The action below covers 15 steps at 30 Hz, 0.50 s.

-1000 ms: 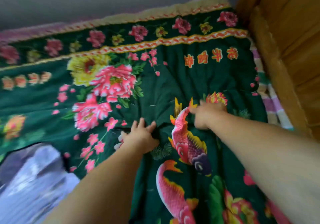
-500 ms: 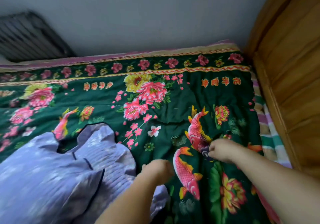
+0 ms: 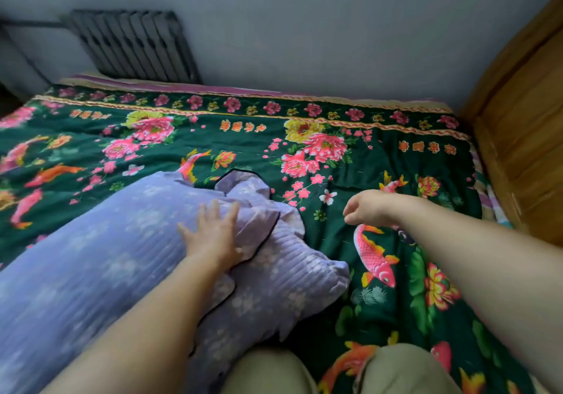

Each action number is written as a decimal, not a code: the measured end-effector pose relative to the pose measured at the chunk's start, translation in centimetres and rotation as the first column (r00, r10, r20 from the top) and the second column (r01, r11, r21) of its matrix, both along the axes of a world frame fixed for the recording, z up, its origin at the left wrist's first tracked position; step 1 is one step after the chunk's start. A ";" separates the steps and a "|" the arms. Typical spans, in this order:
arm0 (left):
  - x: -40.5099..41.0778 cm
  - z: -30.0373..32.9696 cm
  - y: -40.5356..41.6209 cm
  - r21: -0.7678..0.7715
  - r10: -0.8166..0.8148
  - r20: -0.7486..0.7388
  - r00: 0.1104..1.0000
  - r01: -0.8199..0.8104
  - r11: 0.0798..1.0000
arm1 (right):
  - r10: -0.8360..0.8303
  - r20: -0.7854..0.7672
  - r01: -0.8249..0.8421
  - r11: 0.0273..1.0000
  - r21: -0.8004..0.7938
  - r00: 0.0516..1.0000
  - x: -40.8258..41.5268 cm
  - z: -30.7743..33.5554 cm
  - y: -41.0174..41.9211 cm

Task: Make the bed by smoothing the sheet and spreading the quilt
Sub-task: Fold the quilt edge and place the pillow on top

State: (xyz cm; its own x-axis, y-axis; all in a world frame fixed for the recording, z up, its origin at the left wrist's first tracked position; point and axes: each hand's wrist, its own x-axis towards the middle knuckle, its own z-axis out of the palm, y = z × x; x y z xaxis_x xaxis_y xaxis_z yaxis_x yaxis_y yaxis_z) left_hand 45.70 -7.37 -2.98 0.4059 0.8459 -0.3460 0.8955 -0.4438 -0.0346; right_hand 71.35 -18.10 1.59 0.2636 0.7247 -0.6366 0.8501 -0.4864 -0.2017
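A dark green sheet printed with pink flowers and fish covers the bed from the left edge to the wooden board on the right. A bunched lilac quilt with a black-piped edge lies on its near left part. My left hand rests flat on the quilt's crumpled corner, fingers spread. My right hand hovers just above the sheet to the right of the quilt, fingers curled loosely and holding nothing.
A wooden board stands along the bed's right side, with a striped underlayer showing at that edge. A grey wall with a dark radiator runs behind the bed. My knees in beige trousers are on the sheet at the bottom.
Both hands left the sheet's fold at the fish print and drew back. My left hand moved onto the lilac quilt and opened; my right hand lifted off the sheet. The view pulled back and up.
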 end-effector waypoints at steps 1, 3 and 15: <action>-2.7 0.2 -0.2 -0.048 0.113 -0.015 0.994 -0.113 0.992 | 0.053 0.007 -0.053 0.999 0.004 0.999 -2.4 0.4 0.3; -6.6 -0.3 -0.3 -0.084 0.256 -0.044 0.966 -0.259 0.962 | 0.130 0.016 -0.130 0.992 -0.005 0.991 -5.9 0.7 0.8; -11.6 -1.7 -0.1 0.109 0.284 0.005 0.959 -0.283 0.953 | 0.315 -0.042 -0.315 0.949 0.007 0.948 -16.0 -0.4 2.8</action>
